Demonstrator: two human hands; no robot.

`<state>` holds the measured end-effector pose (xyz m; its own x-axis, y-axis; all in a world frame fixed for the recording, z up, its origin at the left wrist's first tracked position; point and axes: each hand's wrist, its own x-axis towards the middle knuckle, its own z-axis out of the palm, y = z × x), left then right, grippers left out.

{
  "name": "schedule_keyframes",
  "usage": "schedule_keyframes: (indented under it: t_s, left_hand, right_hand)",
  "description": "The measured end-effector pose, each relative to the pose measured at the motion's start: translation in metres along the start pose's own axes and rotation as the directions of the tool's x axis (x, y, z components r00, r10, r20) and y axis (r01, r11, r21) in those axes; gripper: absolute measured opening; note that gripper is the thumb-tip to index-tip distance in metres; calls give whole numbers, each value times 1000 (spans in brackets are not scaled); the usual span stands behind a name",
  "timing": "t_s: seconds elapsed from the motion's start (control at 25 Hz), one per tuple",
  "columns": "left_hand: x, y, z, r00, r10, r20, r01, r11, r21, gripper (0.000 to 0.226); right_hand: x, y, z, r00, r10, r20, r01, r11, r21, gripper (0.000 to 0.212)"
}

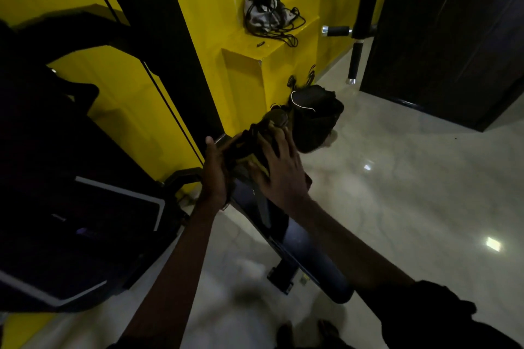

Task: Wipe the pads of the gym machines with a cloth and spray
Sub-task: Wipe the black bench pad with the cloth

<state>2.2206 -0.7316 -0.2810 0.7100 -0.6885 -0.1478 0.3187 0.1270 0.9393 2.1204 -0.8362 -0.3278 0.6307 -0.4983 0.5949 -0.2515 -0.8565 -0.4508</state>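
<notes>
Yellow cloth (pixel 259 168) at the roller pad's (pixel 300 238) upper end, under the flat, spread right hand (pixel 280 171); left hand (pixel 215 170) beside it — grip unclear. Unpinched, the cloth may slide off the pad's curve.

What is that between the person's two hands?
In the head view, a dark crumpled bundle, probably the cloth, with a yellow patch, sits between the left hand and the right hand. Dimness hides more.

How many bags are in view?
2. A grey drawstring bag on the yellow ledge; a black bag lower down, against the yellow wall. The dark left side may hide more.
</notes>
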Motion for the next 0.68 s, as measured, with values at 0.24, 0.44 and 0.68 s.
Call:
schedule_keyframes:
  t_s: [0.24,0.44,0.68]
  left_hand:
    - [4,17,0,998,-5,-60,9,998,61,85]
    - [4,9,1,1000,18,-18,-16,994,109,77]
    - [2,-10,25,981,168,-95,-65,750,658,61]
  right_hand:
    - [11,0,-4,996,26,-80,-22,998,55,59]
    - [-32,22,24,995,-88,-45,91,994,56,64]
    - [-52,58,31,964,265,7,-242,867,435,77]
